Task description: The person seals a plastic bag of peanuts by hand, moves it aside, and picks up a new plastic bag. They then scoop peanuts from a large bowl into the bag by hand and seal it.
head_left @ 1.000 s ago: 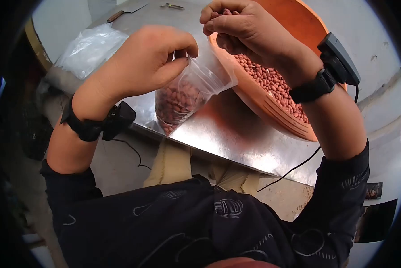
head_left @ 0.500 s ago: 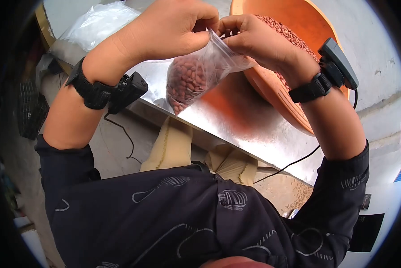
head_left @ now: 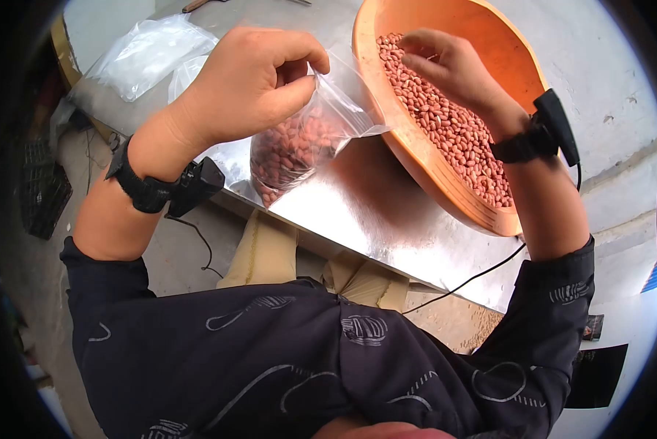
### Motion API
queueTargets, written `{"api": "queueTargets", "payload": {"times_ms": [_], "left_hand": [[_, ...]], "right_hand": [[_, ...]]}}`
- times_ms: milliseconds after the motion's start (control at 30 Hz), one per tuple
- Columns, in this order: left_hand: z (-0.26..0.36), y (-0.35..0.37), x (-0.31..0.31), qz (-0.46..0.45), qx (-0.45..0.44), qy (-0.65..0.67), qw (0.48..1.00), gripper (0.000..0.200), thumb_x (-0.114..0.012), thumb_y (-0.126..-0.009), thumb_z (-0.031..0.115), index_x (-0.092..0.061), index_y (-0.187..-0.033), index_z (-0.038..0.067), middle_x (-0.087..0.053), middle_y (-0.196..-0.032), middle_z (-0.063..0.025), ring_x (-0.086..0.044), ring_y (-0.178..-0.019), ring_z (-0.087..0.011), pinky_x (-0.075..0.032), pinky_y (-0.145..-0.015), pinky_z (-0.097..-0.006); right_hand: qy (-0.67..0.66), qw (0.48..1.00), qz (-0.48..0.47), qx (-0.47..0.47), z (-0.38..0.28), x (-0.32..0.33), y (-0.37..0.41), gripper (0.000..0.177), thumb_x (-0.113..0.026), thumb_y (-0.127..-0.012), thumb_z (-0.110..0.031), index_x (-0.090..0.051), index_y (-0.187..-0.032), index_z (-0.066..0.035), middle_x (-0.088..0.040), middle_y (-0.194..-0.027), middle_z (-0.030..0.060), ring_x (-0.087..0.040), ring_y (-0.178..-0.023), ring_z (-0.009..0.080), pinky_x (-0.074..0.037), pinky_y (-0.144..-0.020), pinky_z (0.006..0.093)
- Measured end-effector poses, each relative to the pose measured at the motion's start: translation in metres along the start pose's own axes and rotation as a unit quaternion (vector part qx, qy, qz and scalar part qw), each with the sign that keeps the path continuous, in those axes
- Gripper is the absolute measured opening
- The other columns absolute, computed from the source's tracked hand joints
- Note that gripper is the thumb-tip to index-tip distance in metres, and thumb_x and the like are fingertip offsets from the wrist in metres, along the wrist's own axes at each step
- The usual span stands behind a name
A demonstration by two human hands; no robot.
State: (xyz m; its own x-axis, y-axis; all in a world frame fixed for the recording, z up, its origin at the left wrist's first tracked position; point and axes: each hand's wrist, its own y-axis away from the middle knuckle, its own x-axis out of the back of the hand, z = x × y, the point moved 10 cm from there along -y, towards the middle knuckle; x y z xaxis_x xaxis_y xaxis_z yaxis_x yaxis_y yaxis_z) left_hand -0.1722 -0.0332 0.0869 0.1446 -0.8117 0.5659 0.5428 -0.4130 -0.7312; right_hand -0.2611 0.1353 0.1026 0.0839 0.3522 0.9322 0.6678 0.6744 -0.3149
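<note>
My left hand (head_left: 273, 84) is closed in a pinch on the top edge of a clear zip bag (head_left: 347, 110). Reddish-brown peanuts (head_left: 299, 146) fill the lower part of the bag, whose bottom rests near the front edge of the metal table. My right hand (head_left: 453, 69) is over the orange basin (head_left: 409, 157), thumb and fingers apart, with nothing visible in them. Below it, a heap of loose peanuts (head_left: 453, 135) lies in the tilted basin. Each wrist wears a black strap with a small device.
Several clear plastic bags (head_left: 149, 58) lie at the back left of the metal table (head_left: 372, 208). A tool with a brown handle (head_left: 194, 5) is at the far edge. A black cable (head_left: 467, 282) runs from the right wrist. Crates (head_left: 43, 190) stand on the floor at left.
My right hand has let go of the bag's top and moved right, over the basin. My left hand has shifted slightly left and down with the bag, whose mouth has widened.
</note>
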Motion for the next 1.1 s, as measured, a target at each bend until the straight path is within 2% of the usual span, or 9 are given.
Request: {"api": "queueTargets", "payload": {"times_ms": [67,167,233,500,667,700,833,867,1100], "left_hand": [[-0.001,0.003,0.001,0.018,0.006,0.012,1.0,0.016,-0.056,-0.071,-0.003,-0.062,-0.085,0.0,-0.059,-0.07,-0.0046,-0.051,-0.059,-0.0094,-0.042,-0.055,-0.0219],[-0.004,0.005,0.0,0.035,0.021,0.022,0.999,0.018,-0.054,-0.07,-0.005,-0.063,-0.086,-0.001,-0.061,-0.074,-0.0043,-0.051,-0.062,-0.0085,-0.042,-0.057,-0.0216],[-0.008,0.006,-0.002,0.044,0.033,0.026,0.998,0.019,-0.053,-0.07,-0.005,-0.063,-0.085,-0.001,-0.061,-0.074,-0.0044,-0.051,-0.062,-0.0087,-0.042,-0.058,-0.0216],[-0.001,0.0,-0.001,0.066,-0.008,0.033,0.997,0.016,-0.054,-0.067,-0.006,-0.062,-0.08,0.0,-0.056,-0.063,-0.0034,-0.049,-0.051,-0.0073,-0.039,-0.048,-0.0211],[-0.006,0.001,-0.004,0.042,0.018,0.031,0.998,0.019,-0.052,-0.07,-0.007,-0.06,-0.085,-0.002,-0.059,-0.073,-0.0043,-0.049,-0.061,-0.0087,-0.04,-0.056,-0.0217],[-0.009,0.003,-0.005,0.029,0.036,0.031,0.998,0.019,-0.052,-0.071,-0.008,-0.06,-0.088,-0.002,-0.06,-0.078,-0.0047,-0.049,-0.065,-0.0096,-0.041,-0.061,-0.0222],[-0.013,0.004,-0.005,0.017,0.046,0.016,0.999,0.02,-0.052,-0.072,-0.006,-0.06,-0.09,-0.002,-0.06,-0.077,-0.0041,-0.049,-0.066,-0.0092,-0.041,-0.061,-0.0216],[-0.013,0.004,-0.005,0.017,0.049,0.018,0.998,0.02,-0.052,-0.073,-0.006,-0.061,-0.09,-0.001,-0.059,-0.077,-0.0039,-0.05,-0.066,-0.0091,-0.041,-0.061,-0.0215],[-0.017,0.007,0.0,0.033,0.06,0.015,0.998,0.02,-0.054,-0.074,-0.004,-0.063,-0.091,0.0,-0.059,-0.075,-0.0031,-0.051,-0.063,-0.0078,-0.042,-0.059,-0.0212]], "right_hand": [[0.105,0.989,-0.038,0.1,0.001,-0.02,0.02,0.034,-0.06,-0.083,-0.025,-0.058,-0.109,-0.003,-0.058,-0.105,0.0179,-0.056,-0.097,0.0353,-0.047,-0.084,0.0403],[0.071,0.98,-0.116,0.144,-0.001,-0.063,0.039,0.038,-0.057,-0.086,-0.026,-0.053,-0.115,-0.002,-0.053,-0.116,0.0165,-0.05,-0.109,0.0333,-0.04,-0.095,0.0398],[0.027,0.982,-0.08,0.172,-0.004,-0.072,0.042,0.038,-0.055,-0.086,-0.026,-0.052,-0.116,-0.001,-0.053,-0.118,0.016,-0.048,-0.113,0.0329,-0.036,-0.098,0.0416],[0.219,0.945,-0.005,0.241,0.02,-0.083,0.029,0.03,-0.06,-0.078,-0.02,-0.055,-0.105,-0.007,-0.053,-0.115,0.011,-0.048,-0.112,0.031,-0.038,-0.097,0.0427],[0.259,0.948,0.022,0.183,0.068,-0.08,0.009,0.022,-0.061,-0.075,-0.013,-0.055,-0.094,-0.005,-0.053,-0.102,0.0108,-0.052,-0.1,0.0306,-0.045,-0.087,0.0379],[0.258,0.96,0.008,0.11,0.087,-0.075,0.007,0.019,-0.059,-0.076,-0.012,-0.055,-0.093,-0.005,-0.054,-0.101,0.0111,-0.052,-0.098,0.0309,-0.045,-0.085,0.0383],[0.32,0.947,0.017,0.01,0.142,-0.047,0.014,0.015,-0.057,-0.081,-0.013,-0.055,-0.093,-0.005,-0.054,-0.094,0.0117,-0.055,-0.089,0.0326,-0.047,-0.077,0.0397],[0.318,0.946,0.044,0.045,0.146,-0.037,0.022,0.014,-0.056,-0.082,-0.015,-0.055,-0.091,-0.005,-0.054,-0.091,0.0127,-0.056,-0.086,0.0335,-0.047,-0.074,0.0407],[0.313,0.944,-0.01,-0.108,0.183,0.002,0.078,0.016,-0.054,-0.086,-0.02,-0.056,-0.082,-0.004,-0.056,-0.083,0.0155,-0.057,-0.075,0.0376,-0.048,-0.067,0.0447]]}}
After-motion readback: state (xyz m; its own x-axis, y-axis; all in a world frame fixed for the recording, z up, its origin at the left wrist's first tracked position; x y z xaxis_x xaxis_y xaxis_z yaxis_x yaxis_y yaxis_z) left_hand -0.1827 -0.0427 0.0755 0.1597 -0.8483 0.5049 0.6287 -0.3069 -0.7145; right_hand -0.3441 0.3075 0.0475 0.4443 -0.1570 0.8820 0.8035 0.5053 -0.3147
